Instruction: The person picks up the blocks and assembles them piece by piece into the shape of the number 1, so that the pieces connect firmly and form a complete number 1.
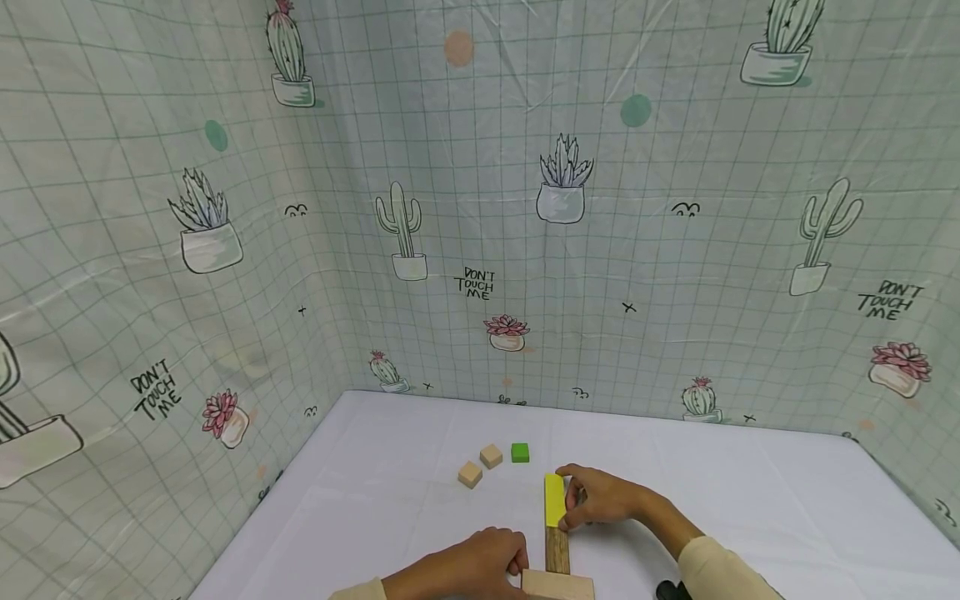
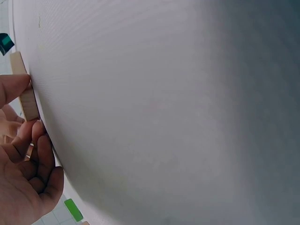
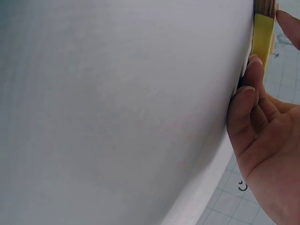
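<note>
My right hand (image 1: 603, 497) holds a yellow block (image 1: 554, 500) between thumb and fingers, near its two ends. The yellow block meets the far end of a dark brown wooden block (image 1: 557, 550), and the two make a line on the table. Across the near end of the brown block lies a pale wooden block (image 1: 558, 585), partly cut off by the head view's lower edge. My left hand (image 1: 483, 562) pinches this pale block at its left end; the left wrist view shows the block (image 2: 29, 103) between thumb and fingertips.
Two small pale wooden cubes (image 1: 470, 475) and a green block (image 1: 520, 452) sit on the white table (image 1: 360, 500) beyond the hands. A black object (image 1: 671, 591) shows at the bottom edge, right of the pale block. Cactus-printed curtains (image 1: 600, 250) enclose the table's back and sides.
</note>
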`<move>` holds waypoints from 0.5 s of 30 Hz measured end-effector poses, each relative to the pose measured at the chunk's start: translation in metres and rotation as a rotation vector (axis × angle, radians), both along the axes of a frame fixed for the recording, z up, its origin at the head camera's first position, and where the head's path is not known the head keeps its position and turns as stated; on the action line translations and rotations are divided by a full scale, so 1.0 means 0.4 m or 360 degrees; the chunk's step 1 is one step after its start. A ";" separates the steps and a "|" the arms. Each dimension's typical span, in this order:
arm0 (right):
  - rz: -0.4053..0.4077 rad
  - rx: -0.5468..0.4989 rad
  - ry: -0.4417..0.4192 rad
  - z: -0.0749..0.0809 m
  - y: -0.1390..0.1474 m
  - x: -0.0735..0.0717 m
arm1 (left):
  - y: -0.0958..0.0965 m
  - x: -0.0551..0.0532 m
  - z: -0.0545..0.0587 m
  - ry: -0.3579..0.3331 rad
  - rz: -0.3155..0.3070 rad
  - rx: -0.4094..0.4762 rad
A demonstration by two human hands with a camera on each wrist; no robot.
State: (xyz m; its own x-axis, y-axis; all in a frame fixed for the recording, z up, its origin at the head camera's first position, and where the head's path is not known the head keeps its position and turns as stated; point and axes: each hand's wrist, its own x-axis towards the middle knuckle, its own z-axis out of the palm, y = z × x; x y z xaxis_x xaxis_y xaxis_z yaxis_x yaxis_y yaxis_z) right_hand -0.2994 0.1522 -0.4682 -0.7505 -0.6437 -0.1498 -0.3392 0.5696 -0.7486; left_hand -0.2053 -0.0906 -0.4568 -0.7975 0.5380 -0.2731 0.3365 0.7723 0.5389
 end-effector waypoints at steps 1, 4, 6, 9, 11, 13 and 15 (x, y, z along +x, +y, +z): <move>-0.0001 -0.0001 0.0000 0.000 0.000 0.000 | 0.000 0.000 0.000 -0.0001 -0.0002 0.0004; -0.0004 -0.0008 -0.0003 0.000 0.000 0.001 | -0.001 0.000 0.001 -0.0006 -0.0005 0.0013; -0.0004 -0.0011 -0.0003 0.000 0.000 0.001 | -0.002 0.001 0.001 -0.0017 0.0000 0.0022; -0.0007 -0.0013 -0.0007 -0.001 0.000 0.001 | -0.001 0.000 0.001 -0.0022 0.0002 0.0024; -0.0013 -0.0008 -0.0010 -0.001 0.000 0.001 | -0.001 0.000 0.000 -0.0021 0.0000 0.0021; -0.0014 -0.0007 -0.0013 -0.001 0.000 0.001 | 0.000 -0.002 0.000 -0.0025 0.0003 0.0020; -0.0007 -0.0019 -0.0020 0.000 0.001 0.001 | 0.000 -0.003 0.000 -0.0030 0.0006 0.0019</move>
State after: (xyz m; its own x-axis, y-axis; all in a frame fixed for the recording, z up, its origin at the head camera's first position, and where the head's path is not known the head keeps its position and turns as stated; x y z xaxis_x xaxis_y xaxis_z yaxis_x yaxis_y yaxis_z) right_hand -0.2990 0.1527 -0.4683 -0.7515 -0.6421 -0.1515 -0.3273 0.5623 -0.7594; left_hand -0.2064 -0.0906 -0.4567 -0.7943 0.5382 -0.2817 0.3233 0.7671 0.5541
